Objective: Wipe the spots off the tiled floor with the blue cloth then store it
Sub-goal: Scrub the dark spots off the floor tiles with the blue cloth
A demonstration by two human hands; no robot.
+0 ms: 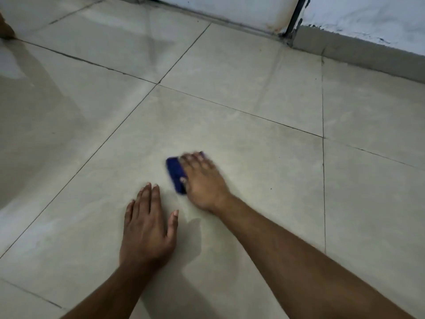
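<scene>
A folded blue cloth (175, 173) lies flat on the pale grey tiled floor (241, 143), near the middle of the view. My right hand (202, 180) presses down on it with straight fingers and covers its right part; hand and cloth are motion-blurred. My left hand (148, 223) rests flat on the same tile, fingers spread, a little nearer to me and left of the cloth. A tiny dark speck (271, 188) shows on the tile right of my right hand.
A white wall (368, 17) with a grey skirting (358, 57) runs along the back right. A dark vertical strip (295, 17) stands at the wall's corner beside a white panel (230, 8). A brownish object (5, 26) sits at the far left edge.
</scene>
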